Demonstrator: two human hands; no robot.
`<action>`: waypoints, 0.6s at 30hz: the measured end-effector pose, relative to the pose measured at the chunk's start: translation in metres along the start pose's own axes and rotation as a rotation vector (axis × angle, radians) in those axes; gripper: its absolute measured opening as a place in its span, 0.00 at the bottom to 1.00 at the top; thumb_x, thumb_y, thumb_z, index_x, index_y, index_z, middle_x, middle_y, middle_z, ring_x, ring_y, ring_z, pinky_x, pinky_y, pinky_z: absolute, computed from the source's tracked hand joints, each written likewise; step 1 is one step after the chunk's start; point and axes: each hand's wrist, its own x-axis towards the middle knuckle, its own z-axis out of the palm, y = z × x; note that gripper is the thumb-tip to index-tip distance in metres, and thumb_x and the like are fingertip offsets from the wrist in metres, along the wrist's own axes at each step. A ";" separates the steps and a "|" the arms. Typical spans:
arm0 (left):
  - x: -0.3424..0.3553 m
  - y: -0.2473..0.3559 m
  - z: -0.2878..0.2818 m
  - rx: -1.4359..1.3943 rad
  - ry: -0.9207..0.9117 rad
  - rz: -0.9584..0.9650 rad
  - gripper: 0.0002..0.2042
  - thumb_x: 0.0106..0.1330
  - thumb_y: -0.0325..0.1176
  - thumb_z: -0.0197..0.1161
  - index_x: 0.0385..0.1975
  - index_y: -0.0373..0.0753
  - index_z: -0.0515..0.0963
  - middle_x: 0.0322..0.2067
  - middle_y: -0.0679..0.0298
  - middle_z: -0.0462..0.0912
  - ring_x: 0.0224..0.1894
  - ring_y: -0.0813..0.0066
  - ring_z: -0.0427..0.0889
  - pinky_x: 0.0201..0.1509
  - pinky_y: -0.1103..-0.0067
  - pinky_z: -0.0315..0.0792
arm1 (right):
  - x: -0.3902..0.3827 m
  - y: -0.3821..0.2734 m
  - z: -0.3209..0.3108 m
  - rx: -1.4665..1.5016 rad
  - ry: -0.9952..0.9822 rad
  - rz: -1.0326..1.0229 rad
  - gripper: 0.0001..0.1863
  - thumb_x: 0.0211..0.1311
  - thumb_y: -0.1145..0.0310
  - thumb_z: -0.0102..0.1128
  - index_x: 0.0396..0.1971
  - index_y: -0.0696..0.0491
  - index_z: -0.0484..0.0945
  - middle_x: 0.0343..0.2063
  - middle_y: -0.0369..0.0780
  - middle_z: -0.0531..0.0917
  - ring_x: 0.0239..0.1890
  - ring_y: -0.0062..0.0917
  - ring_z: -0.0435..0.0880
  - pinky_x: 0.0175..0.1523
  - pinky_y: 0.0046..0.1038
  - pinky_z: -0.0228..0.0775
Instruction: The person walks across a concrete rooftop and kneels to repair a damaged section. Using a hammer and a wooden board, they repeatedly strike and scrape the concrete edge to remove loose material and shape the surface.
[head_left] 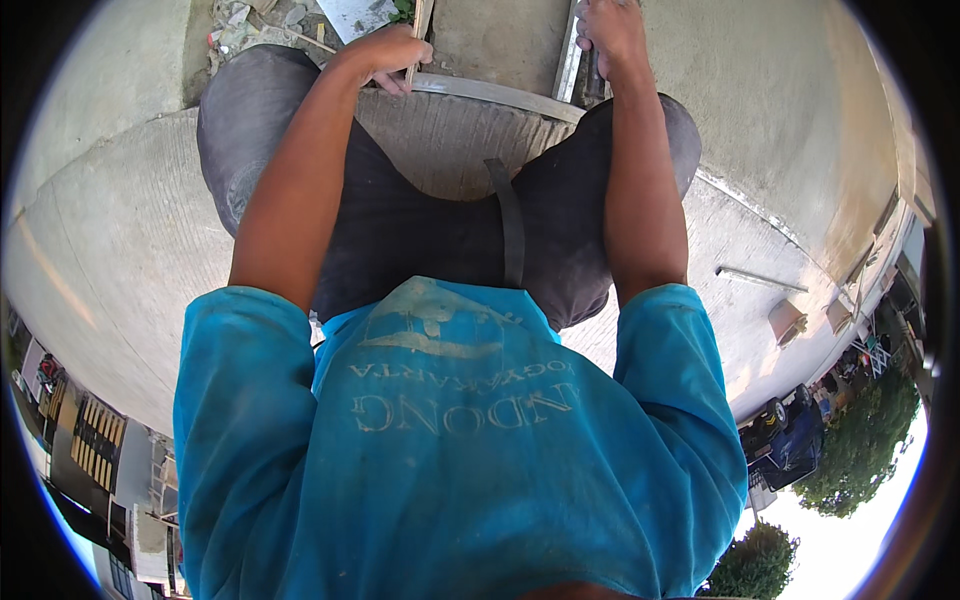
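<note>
My left hand [388, 56] is closed round a thin wooden strip [420, 40] that runs up out of the top edge of the head view. Near that edge, my right hand [614, 36] makes a fist; what lies inside it is hidden. Just left of this fist stands a pale straight bar [570, 62], apparently metal. Between the strip and the bar is a flat grey-brown surface [497, 42]. A pale narrow edging [490, 92] crosses below it, close in front of my knees.
Rubble [245, 28] and a whitish sheet [355, 16] lie at the far left, with a green plant [403, 10] beside them. Ridged concrete [120, 250] surrounds me. To the right are a loose bar [760, 279], a brownish block [787, 322] and a dark blue vehicle [788, 435].
</note>
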 end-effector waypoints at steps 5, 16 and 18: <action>0.001 -0.010 0.006 0.064 0.110 0.025 0.27 0.63 0.41 0.54 0.59 0.30 0.68 0.47 0.51 0.80 0.36 0.63 0.86 0.43 0.66 0.82 | 0.000 0.003 0.006 0.157 -0.016 0.029 0.26 0.71 0.46 0.47 0.32 0.58 0.75 0.22 0.39 0.77 0.22 0.27 0.76 0.29 0.35 0.68; -0.021 0.031 -0.009 0.494 0.314 -0.007 0.18 0.58 0.34 0.55 0.43 0.28 0.80 0.34 0.45 0.85 0.38 0.56 0.86 0.43 0.66 0.79 | -0.008 -0.007 0.004 0.182 0.041 0.085 0.20 0.72 0.53 0.47 0.32 0.56 0.75 0.19 0.35 0.75 0.17 0.23 0.73 0.24 0.27 0.67; -0.025 0.028 -0.019 0.479 0.291 -0.005 0.18 0.57 0.34 0.54 0.40 0.27 0.80 0.29 0.44 0.85 0.36 0.54 0.86 0.42 0.65 0.78 | -0.023 -0.015 0.007 0.297 -0.017 0.109 0.14 0.68 0.60 0.55 0.38 0.57 0.71 0.20 0.34 0.73 0.16 0.19 0.70 0.20 0.23 0.64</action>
